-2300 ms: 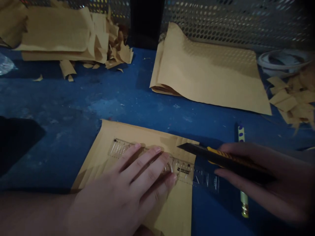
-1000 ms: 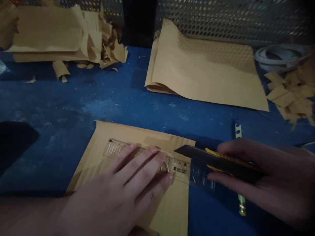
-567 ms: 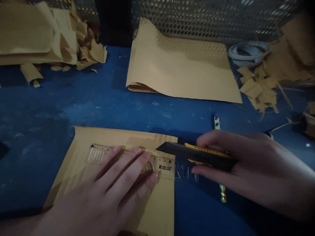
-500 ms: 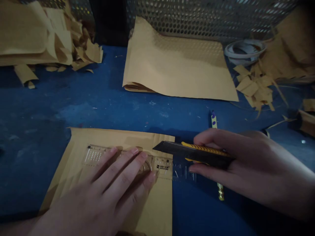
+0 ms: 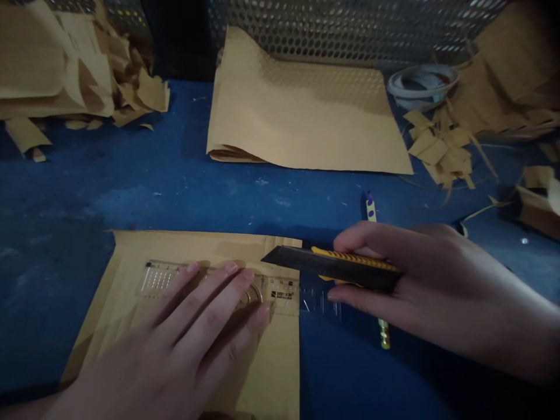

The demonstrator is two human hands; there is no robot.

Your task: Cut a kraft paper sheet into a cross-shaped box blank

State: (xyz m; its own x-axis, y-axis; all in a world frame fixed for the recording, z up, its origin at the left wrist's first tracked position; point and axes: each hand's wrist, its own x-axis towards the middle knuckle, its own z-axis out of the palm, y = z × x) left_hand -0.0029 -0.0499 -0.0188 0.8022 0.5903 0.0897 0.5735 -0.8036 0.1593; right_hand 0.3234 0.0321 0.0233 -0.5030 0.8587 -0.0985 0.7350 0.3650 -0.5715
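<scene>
Fingers spread, my left hand (image 5: 192, 332) lies flat over a clear plastic ruler (image 5: 282, 294) with a protractor arc. Beneath the ruler is a sheet of brown kraft paper (image 5: 275, 361), creased along its left side and near its top right. The ruler's right end sticks out past the paper's right edge. My right hand (image 5: 411, 291) grips a yellow and black utility knife (image 5: 359, 265), its blade pointing left above the paper near the ruler's upper edge. Whether the blade touches the paper I cannot tell. A patterned pencil (image 5: 370, 207) lies partly hidden under my right hand.
Folded brown paper (image 5: 306, 116) lies at the back of the blue table (image 5: 175, 192). Paper scraps are heaped at the back left (image 5: 140, 96) and back right (image 5: 441, 146). A roll of white tape (image 5: 422, 87) sits before a perforated metal panel (image 5: 328, 35).
The whole view has shifted slightly, so most things appear a little further left. Both hands, the ruler and the knife keep nearly the same places relative to the paper.
</scene>
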